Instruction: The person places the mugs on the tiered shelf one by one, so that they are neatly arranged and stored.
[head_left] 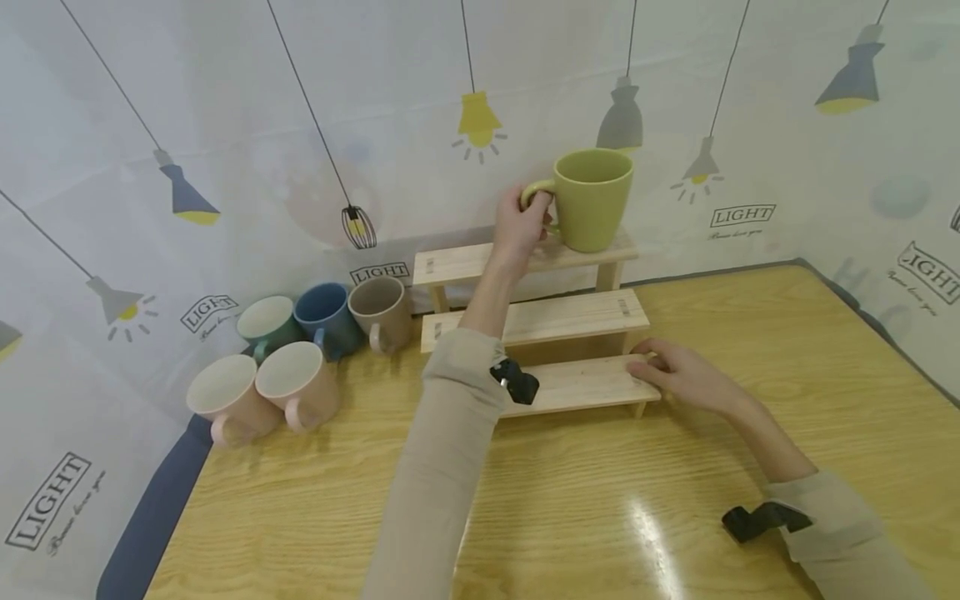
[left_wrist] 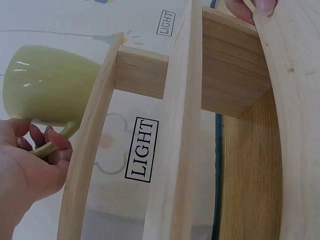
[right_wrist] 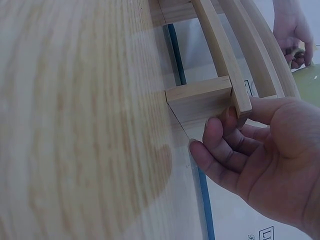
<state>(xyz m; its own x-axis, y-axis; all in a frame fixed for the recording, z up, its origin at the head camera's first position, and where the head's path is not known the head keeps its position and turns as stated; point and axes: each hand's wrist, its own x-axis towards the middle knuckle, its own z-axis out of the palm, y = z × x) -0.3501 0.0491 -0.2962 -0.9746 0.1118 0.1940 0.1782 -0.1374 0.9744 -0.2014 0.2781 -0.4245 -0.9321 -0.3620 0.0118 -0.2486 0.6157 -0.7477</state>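
Observation:
My left hand (head_left: 521, 227) grips the handle of a yellow-green mug (head_left: 595, 207), its fingers curled through the loop. The mug stands upright at the right part of the top board of a three-tier wooden stand (head_left: 573, 318). In the left wrist view, the board's edge hides the mug's base, so I cannot tell whether its full weight rests there. Down at the lowest board's right end, my right hand (head_left: 686, 377) pinches the board between thumb and fingers. The right wrist view shows the fingers (right_wrist: 222, 162) curled under that board end.
Left of the stand, a green mug (head_left: 267, 323), a blue mug (head_left: 330, 319) and a taupe mug (head_left: 381, 313) form a back row. Two pink mugs (head_left: 234, 398) stand in front of them. A lamp-printed cloth (head_left: 420, 183) hangs behind the wooden table (head_left: 585, 492).

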